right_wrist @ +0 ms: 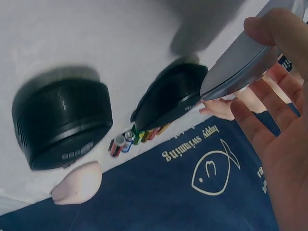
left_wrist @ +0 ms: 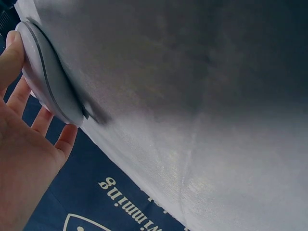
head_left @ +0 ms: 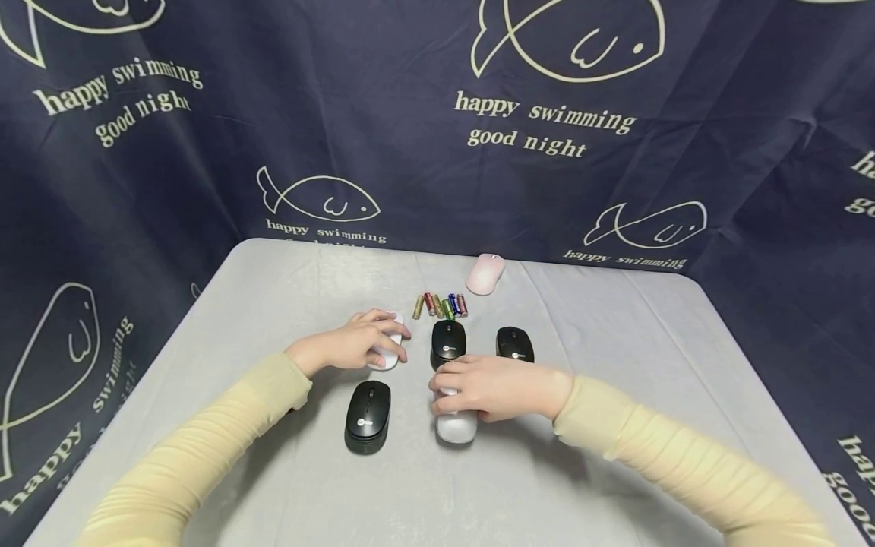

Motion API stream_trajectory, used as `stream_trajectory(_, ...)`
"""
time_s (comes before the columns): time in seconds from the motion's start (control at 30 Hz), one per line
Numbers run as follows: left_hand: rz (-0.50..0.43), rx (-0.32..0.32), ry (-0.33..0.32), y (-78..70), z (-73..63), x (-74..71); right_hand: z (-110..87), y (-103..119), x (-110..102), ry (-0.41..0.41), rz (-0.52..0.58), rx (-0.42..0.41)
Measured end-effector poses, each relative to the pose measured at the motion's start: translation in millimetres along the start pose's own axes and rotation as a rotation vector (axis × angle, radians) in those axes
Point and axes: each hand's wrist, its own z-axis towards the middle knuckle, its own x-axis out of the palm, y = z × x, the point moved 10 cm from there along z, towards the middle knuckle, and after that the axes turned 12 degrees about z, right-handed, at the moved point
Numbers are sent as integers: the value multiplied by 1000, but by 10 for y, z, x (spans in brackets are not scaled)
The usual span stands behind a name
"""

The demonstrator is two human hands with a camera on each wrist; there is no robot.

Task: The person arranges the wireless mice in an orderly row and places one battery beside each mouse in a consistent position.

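My left hand (head_left: 352, 343) holds a white computer mouse (head_left: 385, 360) by its sides, left of the table's middle. In the left wrist view the thumb lies along one edge of this mouse (left_wrist: 45, 72), fingertips along the other. Nearer the front, my right hand (head_left: 502, 387) grips a second white mouse (head_left: 456, 428), its far part covered by the fingers. The right wrist view has that mouse (right_wrist: 250, 57) between thumb and fingers. Beyond the right hand sits a black mouse (head_left: 448, 338), with another black mouse (head_left: 514, 343) to its right, partly hidden by the hand.
A third black mouse (head_left: 368, 414) lies front left, between the forearms. Several coloured batteries (head_left: 439, 305) lie in a row farther back. Behind them a pink mouse (head_left: 485, 274) rests near the far edge of the grey-white table (head_left: 287, 486). A dark blue curtain (head_left: 410, 152) hangs behind.
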Motion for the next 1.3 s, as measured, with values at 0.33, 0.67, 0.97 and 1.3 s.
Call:
stream_trajectory(0.33,17,-2,1,15,21,8,57,56,175,20,38,-3)
stream_trajectory(0.67,22,-2,4,6,20,0,79,52,254,24,42,10)
stream_trajectory(0.97,8,8,-5,-23,11,-35,84,49,270,26,58,16)
stream_trajectory(1.3,3,-5,5,-8,6,-16,91,66,280,22,66,7)
